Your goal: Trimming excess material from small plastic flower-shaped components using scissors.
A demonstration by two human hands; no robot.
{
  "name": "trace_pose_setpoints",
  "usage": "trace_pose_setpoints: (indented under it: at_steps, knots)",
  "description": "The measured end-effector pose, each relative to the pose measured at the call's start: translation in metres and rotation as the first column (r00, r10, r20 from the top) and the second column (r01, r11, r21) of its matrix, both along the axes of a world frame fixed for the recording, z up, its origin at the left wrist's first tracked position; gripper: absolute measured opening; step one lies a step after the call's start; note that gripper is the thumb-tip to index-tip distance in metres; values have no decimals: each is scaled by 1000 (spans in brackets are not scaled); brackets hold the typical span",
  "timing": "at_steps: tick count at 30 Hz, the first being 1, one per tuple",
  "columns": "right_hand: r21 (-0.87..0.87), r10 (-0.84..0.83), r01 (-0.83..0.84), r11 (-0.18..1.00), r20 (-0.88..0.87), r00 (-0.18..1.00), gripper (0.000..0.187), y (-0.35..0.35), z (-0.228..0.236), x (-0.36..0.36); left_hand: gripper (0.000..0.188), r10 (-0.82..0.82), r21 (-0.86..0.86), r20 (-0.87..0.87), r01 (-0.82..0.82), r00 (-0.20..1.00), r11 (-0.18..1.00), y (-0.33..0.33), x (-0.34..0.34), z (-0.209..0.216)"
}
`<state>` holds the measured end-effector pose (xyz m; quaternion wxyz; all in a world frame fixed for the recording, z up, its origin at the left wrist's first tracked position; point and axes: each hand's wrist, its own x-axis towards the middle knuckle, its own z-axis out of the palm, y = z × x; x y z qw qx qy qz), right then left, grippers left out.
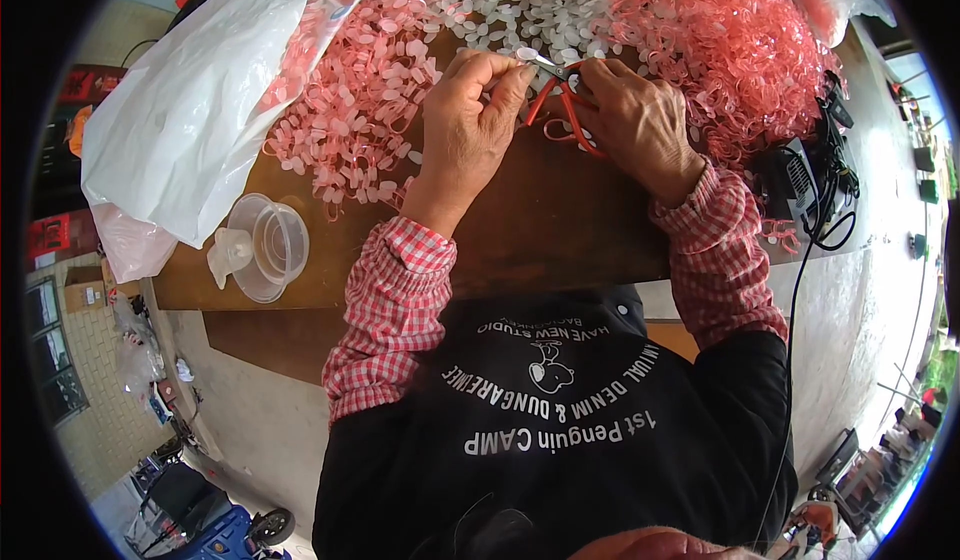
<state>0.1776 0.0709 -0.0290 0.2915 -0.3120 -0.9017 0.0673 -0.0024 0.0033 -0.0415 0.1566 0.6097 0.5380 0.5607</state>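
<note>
My left hand (465,125) pinches a small plastic piece with a pale oval tab (527,55) between thumb and forefinger. In my right hand (640,125) is a pair of scissors (572,118) with orange-red handles, its blades pointing left toward that tab. The blade tips meet or nearly meet the piece; I cannot tell if they touch it. Beyond my left hand lies a pile of pink plastic loops with oval tabs (345,125). Loose whitish oval tabs (560,5) are heaped at the far middle. A bigger pile of glossy pink loops (715,45) rises beyond my right hand.
A white plastic bag (200,110) lies at the left of the brown table (560,235). Near it stands a clear round tub (278,250) with a crumpled translucent piece (232,255) against it. A black device (795,180) with a cable sits at the right edge.
</note>
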Motion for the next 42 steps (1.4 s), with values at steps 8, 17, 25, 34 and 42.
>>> trace_pose_setpoints:
  at_steps: [8,17,25,34,42]
  knots:
    - [-4,4,-4,1000,75,997,39,1,0,0,14,-8,-35,99,12,995,999,0,-3,-3]
    - [-683,-48,-111,722,-210,977,27,11,12,8,16,-81,-39,395,104,915,994,-2,-2,0]
    - [-727,15,-280,626,-348,937,28,8,5,1,23,-189,-237,361,286,913,929,-8,3,-4]
    - [-597,125,-453,662,-508,852,25,14,-7,5,22,-215,-244,455,353,864,904,-8,3,0]
    - [-648,45,-488,585,-574,817,23,9,-11,-2,22,-188,-246,585,393,789,886,-8,5,0]
